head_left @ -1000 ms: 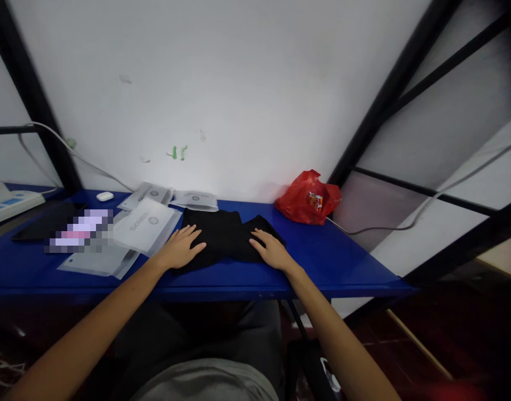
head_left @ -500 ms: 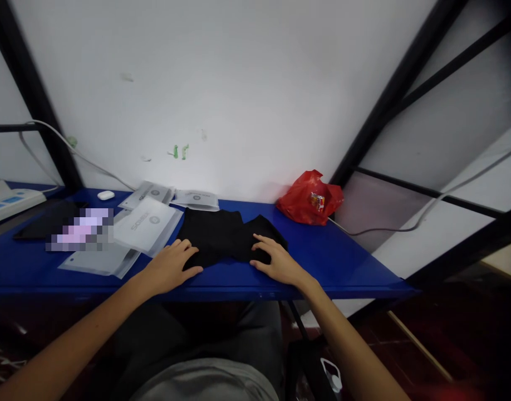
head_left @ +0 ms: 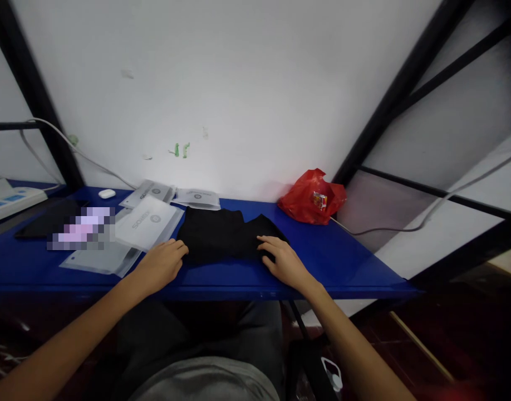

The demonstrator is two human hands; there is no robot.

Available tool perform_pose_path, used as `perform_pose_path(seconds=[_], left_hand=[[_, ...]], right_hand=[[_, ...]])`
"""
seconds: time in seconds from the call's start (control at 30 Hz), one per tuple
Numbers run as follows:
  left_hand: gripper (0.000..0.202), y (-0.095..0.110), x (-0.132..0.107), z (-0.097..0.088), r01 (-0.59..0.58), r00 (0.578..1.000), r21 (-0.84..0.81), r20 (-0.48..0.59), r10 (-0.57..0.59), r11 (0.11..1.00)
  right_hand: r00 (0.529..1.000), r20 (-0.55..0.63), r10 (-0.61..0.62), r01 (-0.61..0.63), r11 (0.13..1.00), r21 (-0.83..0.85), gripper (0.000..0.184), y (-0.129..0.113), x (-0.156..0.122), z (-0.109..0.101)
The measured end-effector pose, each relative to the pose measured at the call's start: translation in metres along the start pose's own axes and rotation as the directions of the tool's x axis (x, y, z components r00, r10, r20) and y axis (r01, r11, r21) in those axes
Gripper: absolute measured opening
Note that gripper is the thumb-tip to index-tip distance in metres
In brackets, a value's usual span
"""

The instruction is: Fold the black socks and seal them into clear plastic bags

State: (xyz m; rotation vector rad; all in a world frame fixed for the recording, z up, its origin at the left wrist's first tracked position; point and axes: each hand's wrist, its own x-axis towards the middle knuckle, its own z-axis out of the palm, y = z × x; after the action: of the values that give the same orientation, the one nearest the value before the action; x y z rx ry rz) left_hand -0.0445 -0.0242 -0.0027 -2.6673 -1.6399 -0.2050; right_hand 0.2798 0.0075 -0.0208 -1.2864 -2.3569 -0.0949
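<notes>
A black cloth garment (head_left: 220,236), which looks like a pair of shorts, is spread on the blue desk (head_left: 234,278) in front of me. My left hand (head_left: 166,264) is at its near left corner, fingers curled together over the edge; the thumb is mostly hidden. On the garment's right part lies my right hand (head_left: 284,262), with its fingers stretched out and apart on the cloth.
Left of the garment are several translucent packaging bags (head_left: 149,223) with printing, a blurred-out phone (head_left: 82,228), a white earbud case (head_left: 107,194) and a power strip (head_left: 17,201). A red plastic bag (head_left: 309,200) stands at the back right against the white wall.
My left hand has slid slightly left, and its spread fingers and thumb have closed at the garment's edge. My right hand has shifted slightly right on the cloth.
</notes>
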Motion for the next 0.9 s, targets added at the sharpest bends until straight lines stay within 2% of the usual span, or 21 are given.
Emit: perform_pose_path(seconds=[0.17, 0.33, 0.43, 0.53, 0.7, 0.8, 0.9], left_hand=[[0.027, -0.012, -0.006, -0.006, 0.026, 1.000, -0.166, -0.002, -0.027, 0.986], [0.025, -0.015, -0.007, -0.032, 0.070, 0.997, -0.319, 0.059, -0.054, 0.945], [0.026, -0.018, 0.002, -0.043, 0.067, 0.998, -0.406, 0.017, -0.066, 0.912], [0.031, -0.024, 0.017, -0.044, 0.125, 0.991, -0.431, 0.013, -0.132, 0.893], [0.029, -0.031, 0.049, -0.023, 0.182, 0.973, -0.336, -0.072, -0.218, 0.924], [0.029, -0.027, 0.060, -0.006, 0.243, 0.961, -0.141, -0.103, -0.258, 0.960], [0.030, -0.017, 0.060, 0.005, 0.194, 0.965, 0.090, -0.195, -0.174, 0.977]], right_hand=[[0.999, 0.050, 0.022, -0.028, 0.991, 0.133, 0.018, 0.002, -0.003, -0.011], [0.990, 0.142, 0.029, -0.070, 0.952, 0.299, 0.012, -0.003, -0.002, -0.032], [0.982, 0.181, 0.058, -0.121, 0.925, 0.361, 0.017, -0.005, 0.006, -0.044], [0.980, 0.166, 0.110, -0.163, 0.921, 0.354, 0.019, -0.002, 0.019, -0.045], [0.970, 0.055, 0.238, -0.244, 0.955, 0.166, 0.018, 0.011, 0.040, -0.021], [0.962, 0.022, 0.273, -0.272, 0.962, -0.027, 0.017, 0.016, 0.045, -0.002], [0.972, -0.022, 0.236, -0.237, 0.965, -0.112, 0.022, 0.016, 0.043, 0.009]])
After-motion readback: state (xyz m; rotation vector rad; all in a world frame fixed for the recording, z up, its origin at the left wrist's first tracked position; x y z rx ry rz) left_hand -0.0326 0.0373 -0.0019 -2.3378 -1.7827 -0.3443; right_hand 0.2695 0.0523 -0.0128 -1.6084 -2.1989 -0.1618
